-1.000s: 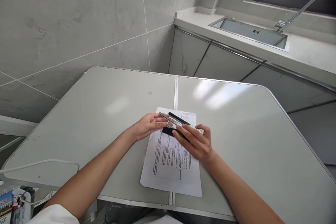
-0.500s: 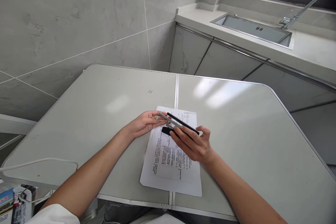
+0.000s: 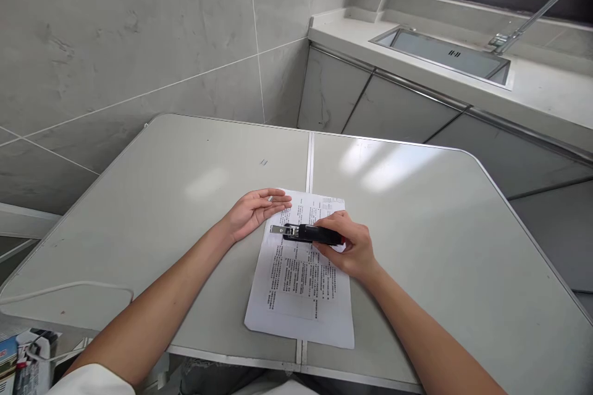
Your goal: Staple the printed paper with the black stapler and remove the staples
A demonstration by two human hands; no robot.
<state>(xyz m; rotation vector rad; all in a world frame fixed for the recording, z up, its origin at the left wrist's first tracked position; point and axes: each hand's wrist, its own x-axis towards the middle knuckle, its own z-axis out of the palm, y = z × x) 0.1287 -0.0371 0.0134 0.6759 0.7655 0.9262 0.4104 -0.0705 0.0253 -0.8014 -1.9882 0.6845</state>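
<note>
My right hand [image 3: 349,244] grips the rear end of a black stapler [image 3: 319,234], fingers on either side of it. The stapler lies across the printed paper [image 3: 301,323], or just over it; the exact contact cannot be told. Its silver metal rail [image 3: 278,229] juts out past the front, pointing left. My left hand [image 3: 254,213] rests by the paper's upper left edge, fingertips over the sheet. Between its thumb and fingers shows a small silver piece that looks like a strip of staples [image 3: 270,199], mostly covered by the fingers.
The paper lies across the seam of a pale folding table [image 3: 430,247]. A white cable [image 3: 69,285] runs over the table's left side. Boxes or packets [image 3: 34,358] stand below the left edge. Behind are a tiled wall and a counter with a sink [image 3: 445,55].
The stapler, held up with its arms spread apart before, has come down to the paper and turned level, its arms now together. My left hand has drawn away from its front end.
</note>
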